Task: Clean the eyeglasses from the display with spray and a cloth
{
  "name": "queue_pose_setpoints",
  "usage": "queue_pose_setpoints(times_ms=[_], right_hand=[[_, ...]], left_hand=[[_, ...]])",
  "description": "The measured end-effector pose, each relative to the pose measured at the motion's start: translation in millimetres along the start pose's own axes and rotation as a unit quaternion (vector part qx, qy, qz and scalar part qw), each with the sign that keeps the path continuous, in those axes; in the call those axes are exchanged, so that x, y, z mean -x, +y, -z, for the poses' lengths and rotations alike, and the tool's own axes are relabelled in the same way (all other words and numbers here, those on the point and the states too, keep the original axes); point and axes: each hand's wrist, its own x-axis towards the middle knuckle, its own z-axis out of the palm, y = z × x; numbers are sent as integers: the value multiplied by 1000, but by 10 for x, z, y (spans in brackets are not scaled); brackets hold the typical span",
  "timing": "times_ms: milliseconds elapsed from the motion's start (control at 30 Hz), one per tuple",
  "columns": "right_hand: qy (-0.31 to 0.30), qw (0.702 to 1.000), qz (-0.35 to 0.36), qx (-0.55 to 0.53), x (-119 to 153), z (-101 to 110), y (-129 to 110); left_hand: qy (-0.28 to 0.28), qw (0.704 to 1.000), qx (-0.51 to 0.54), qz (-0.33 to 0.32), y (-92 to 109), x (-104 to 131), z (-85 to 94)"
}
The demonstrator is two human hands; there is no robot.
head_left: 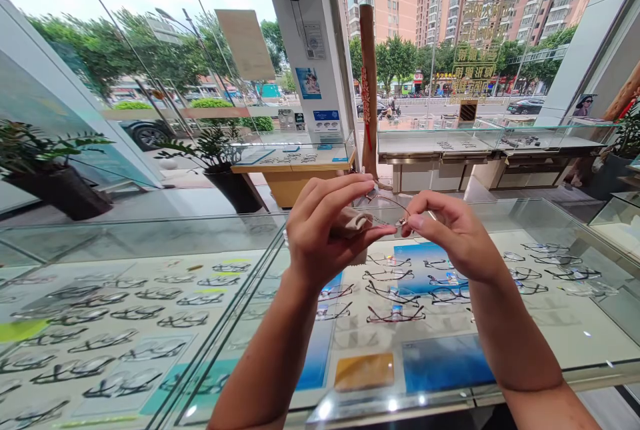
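A pair of thin-rimmed eyeglasses (395,201) is held up between my two hands, above the glass display case. My left hand (327,223) is closed around one side of it, with a crumpled beige cloth (351,222) tucked between thumb and fingers. At the other side, my right hand (447,230) pinches the frame near its hinge with thumb and forefinger. The fingers cover much of the eyeglasses, so the far lens is hard to make out.
Below my hands, the glass display case (560,343) holds rows of spectacle frames (395,314) and blue cards (447,363). Another case with more frames (120,383) adjoins at left. Farther off stand counters (430,143), a wooden post (369,83) and potted plants (220,157) by the windows.
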Motion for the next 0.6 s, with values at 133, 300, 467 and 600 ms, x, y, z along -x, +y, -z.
queue_pose_setpoints(times_ms=[133,300,467,600], right_hand=[[43,998,23,26,30,-23,-11],[142,981,121,49,67,-68,38],[192,954,183,136,81,-109,89],[227,937,185,188,86,-128,102]], left_hand=[[24,999,37,4,14,6,-2],[105,987,61,107,126,24,1],[160,962,66,211,261,5,3],[172,956,59,230,312,-19,-10]])
